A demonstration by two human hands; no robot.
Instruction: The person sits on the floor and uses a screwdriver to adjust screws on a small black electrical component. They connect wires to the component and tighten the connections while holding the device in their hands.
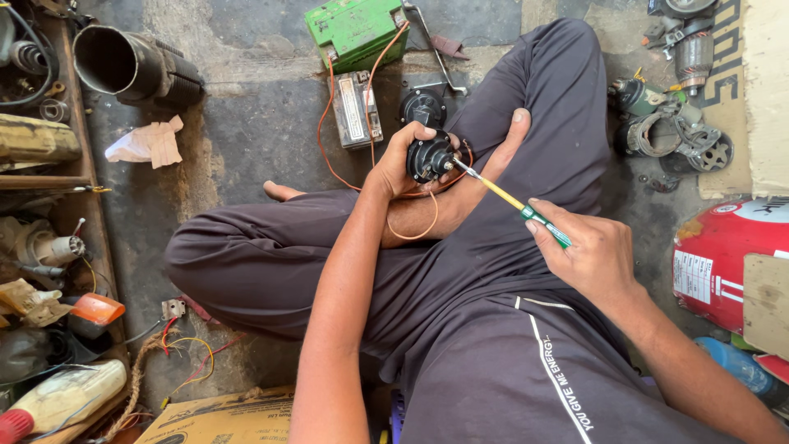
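Note:
I sit cross-legged on a concrete floor. My left hand (pixel 398 164) grips a small round black horn (pixel 428 156) above my foot. My right hand (pixel 585 251) holds a screwdriver (pixel 513 201) with a yellow shaft and green handle, its tip touching the side of the horn. An orange wire (pixel 371 78) runs from the horn up to a small grey battery (pixel 356 107) and a green battery (pixel 356 31) on the floor ahead.
A second black horn (pixel 422 107) lies near my knee. Black pipe (pixel 131 64) and crumpled paper (pixel 148 144) at left, clutter along a left shelf. Metal motor parts (pixel 678 136) at right, a red tank (pixel 719 251), a cardboard box (pixel 222 418) below.

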